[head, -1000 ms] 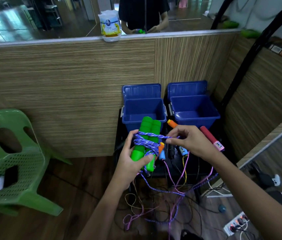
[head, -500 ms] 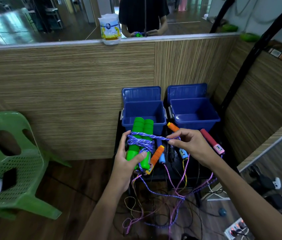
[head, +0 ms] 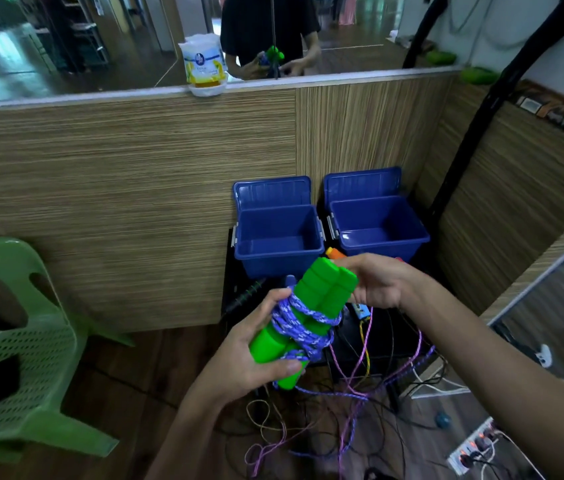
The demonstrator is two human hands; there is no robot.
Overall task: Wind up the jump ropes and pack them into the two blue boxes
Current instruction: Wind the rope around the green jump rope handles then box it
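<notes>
Green foam handles (head: pixel 311 306), paired and bound by blue-white cord (head: pixel 303 323), now lie tilted toward the right rather than upright as half a second ago; the right hand (head: pixel 375 285), which earlier pinched the taut cord, has shifted to grasp the handles' upper ends; judged, winding of this jump rope is nearly complete, though loose cord trails to the floor. Left hand (head: pixel 256 355) clasps the lower ends, thumb across the front; the bundle sits between both hands, just before the left blue box (head: pixel 278 233); right blue box (head: pixel 382 223) stands beside it, both open with nothing visible inside.
</notes>
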